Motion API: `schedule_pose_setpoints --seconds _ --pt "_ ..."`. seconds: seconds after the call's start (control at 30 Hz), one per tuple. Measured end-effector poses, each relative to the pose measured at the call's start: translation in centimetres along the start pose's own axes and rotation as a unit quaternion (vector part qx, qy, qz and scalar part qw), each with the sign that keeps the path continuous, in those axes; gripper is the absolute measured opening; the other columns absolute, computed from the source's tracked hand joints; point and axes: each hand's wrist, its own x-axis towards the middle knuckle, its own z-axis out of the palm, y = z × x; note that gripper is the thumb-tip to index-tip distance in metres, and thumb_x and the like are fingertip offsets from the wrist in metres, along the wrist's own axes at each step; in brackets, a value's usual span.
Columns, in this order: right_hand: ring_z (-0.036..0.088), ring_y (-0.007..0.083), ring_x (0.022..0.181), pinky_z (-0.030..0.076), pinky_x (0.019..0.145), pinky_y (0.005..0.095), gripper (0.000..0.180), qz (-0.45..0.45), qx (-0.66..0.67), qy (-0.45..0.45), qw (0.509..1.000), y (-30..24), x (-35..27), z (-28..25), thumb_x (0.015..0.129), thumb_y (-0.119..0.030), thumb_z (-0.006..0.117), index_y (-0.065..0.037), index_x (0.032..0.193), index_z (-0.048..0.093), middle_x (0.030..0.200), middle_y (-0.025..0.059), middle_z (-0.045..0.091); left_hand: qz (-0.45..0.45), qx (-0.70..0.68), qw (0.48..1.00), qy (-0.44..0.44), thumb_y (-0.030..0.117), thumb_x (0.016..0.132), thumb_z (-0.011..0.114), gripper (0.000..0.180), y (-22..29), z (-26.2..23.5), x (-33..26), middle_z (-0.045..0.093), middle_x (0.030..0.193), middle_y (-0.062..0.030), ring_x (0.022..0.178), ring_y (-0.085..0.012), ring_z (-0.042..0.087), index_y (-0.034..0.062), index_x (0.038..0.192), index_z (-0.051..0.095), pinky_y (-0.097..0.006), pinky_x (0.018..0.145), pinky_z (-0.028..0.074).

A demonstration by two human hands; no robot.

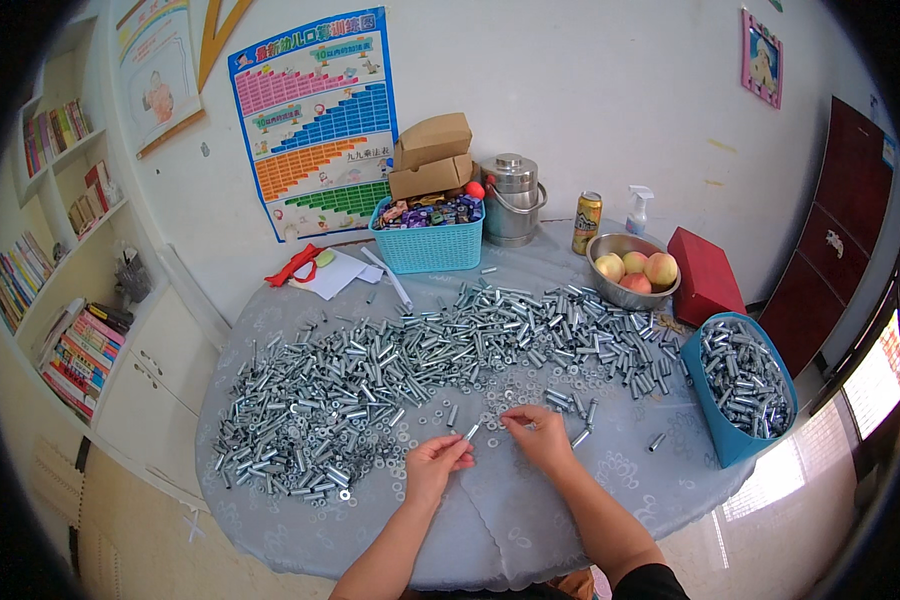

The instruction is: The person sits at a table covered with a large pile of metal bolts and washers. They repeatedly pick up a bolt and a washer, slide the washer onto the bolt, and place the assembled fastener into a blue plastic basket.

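Note:
My left hand (436, 468) is closed in a pinch around a short silver metal sleeve (472, 432), which sticks up at a slant from the fingertips. To its right, my right hand (540, 438) has thumb and forefinger pressed together; anything between them is too small to make out. The fingertips are close to a scatter of small flat washers (515, 385) on the grey tablecloth (490, 540). A long heap of silver metal sleeves (370, 360) stretches across the table beyond both hands. A few loose sleeves (580, 437) lie just right of my right hand.
At the right edge stands a blue bin (722, 452) filled with metal parts. Along the back are a turquoise basket (430, 250), a steel canister (511, 205), a gold can (587, 222), a spray bottle (639, 210), a bowl (620, 293) of fruit and a red box (705, 275).

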Motion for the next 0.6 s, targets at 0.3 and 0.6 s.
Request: schedule_pose_setpoints --seconds 0.3,0.6 --pt "0.062 0.0131 0.075 0.048 0.067 0.024 0.016 -0.013 0.038 -0.026 0.999 -0.9 -0.4 0.1 0.077 -0.007 0.064 -0.003 0.092 0.066 0.083 0.009 0.066 -0.024 0.004 0.999 -0.036 0.004 0.081 0.061 0.02 0.1 0.1 -0.2 0.063 0.084 -0.0147 0.068 -0.0172 0.063 -0.0073 0.097 0.059 -0.027 0.062 0.055" --pt "0.063 0.0144 0.077 0.048 0.067 0.025 0.017 -0.043 -0.02 -0.032 0.998 -1.3 -0.7 0.5 0.075 -0.005 0.065 -0.005 0.092 0.066 0.085 0.0078 0.067 -0.039 -0.013 0.998 -0.04 0.005 0.081 0.061 0.02 0.3 0.3 -0.3 0.063 0.083 -0.014 0.067 -0.0167 0.062 -0.007 0.097 0.059 -0.027 0.061 0.054"
